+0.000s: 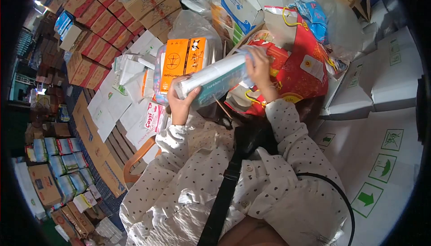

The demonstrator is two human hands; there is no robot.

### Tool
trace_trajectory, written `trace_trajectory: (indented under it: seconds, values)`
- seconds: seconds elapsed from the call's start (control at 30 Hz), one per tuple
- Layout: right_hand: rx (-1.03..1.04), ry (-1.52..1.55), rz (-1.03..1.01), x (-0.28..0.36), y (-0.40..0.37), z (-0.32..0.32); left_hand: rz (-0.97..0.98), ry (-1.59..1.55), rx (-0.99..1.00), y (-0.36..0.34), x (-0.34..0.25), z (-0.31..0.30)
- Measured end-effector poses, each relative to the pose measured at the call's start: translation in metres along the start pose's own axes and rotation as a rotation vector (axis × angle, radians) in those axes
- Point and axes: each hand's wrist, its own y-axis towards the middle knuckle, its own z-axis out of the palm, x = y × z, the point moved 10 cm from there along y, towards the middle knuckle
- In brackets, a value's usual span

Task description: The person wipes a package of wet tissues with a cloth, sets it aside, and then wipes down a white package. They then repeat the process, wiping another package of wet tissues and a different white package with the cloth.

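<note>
A white and teal plastic-wrapped pack [215,80] is held up in front of my chest, tilted with its right end higher. My left hand [180,102] grips the pack's left end, the thumb on its front face. At the right end my right hand [259,68] is closed on the clear wrapping. Just behind the pack, an orange box [183,61] rests on a clear plastic bag of goods. Red gift bags [301,64] with yellow handles stand beside my right hand.
Red and white cartons [96,23] are stacked at the upper left. White boxes with green symbols [372,156] stand close on my right. A pink and white box [155,116] lies near my left forearm, by a wooden chair arm [134,158]. Small packs [67,165] fill the lower left.
</note>
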Motion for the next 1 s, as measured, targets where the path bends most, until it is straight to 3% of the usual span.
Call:
trace_trajectory:
  seconds: [0.23, 0.3, 0.4, 0.57, 0.73, 0.8, 0.83, 0.9, 0.93, 1.0]
  values:
    - [-0.108, 0.016, 0.247, -0.041, -0.005, -0.016, -0.019, -0.047, 0.033, 0.006, 0.006, 0.007]
    - [-0.172, -0.157, 0.015, 0.009, -0.003, -0.004, -0.027, -0.063, -0.01, 0.009, 0.006, 0.007]
    - [-0.099, 0.011, 0.03, 0.067, -0.002, 0.024, 0.027, -0.088, -0.045, 0.016, -0.009, 0.016]
    - [0.054, 0.21, -0.183, 0.143, -0.016, 0.055, 0.043, -0.118, -0.126, 0.021, -0.004, 0.011]
    - [0.143, 0.022, -0.291, 0.126, -0.019, 0.05, -0.059, -0.422, -0.172, 0.023, -0.014, 0.02]
    - [0.031, -0.011, -0.179, 0.101, -0.007, 0.026, -0.136, -0.616, -0.256, 0.026, -0.005, 0.017]
    - [0.032, -0.005, -0.184, 0.089, -0.004, 0.02, -0.187, -0.678, -0.24, 0.029, 0.006, 0.018]
    - [-0.042, 0.087, 0.06, 0.04, -0.003, 0.006, -0.249, -0.751, -0.233, 0.033, 0.03, 0.016]
    - [-0.04, 0.088, 0.06, 0.035, -0.01, 0.008, -0.318, -0.825, -0.221, 0.031, 0.045, 0.02]
    - [0.076, 0.207, 0.405, -0.002, -0.031, 0.027, -0.353, -0.86, -0.207, 0.026, 0.071, 0.022]
